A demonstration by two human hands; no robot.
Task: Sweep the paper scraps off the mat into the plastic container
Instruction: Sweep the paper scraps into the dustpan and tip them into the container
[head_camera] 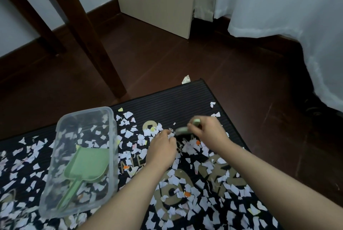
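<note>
Paper scraps [191, 146] under left hand [161, 148], its fingers' [165, 134] grip unclear, right hand [209, 131] fingers [194, 127] clamped on blurred green tool [182, 130]

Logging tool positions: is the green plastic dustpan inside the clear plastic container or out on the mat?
Inside. The green plastic dustpan lies within the walls of the clear plastic container, handle toward the camera.

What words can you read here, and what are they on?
"NE": small gold letters on the mat; the rest is hidden under scraps.
"O": a big gold letter on the mat; the letters next to it are too covered to read.
Container, scoop and the blurred brush in the right hand: no text visible.
</note>
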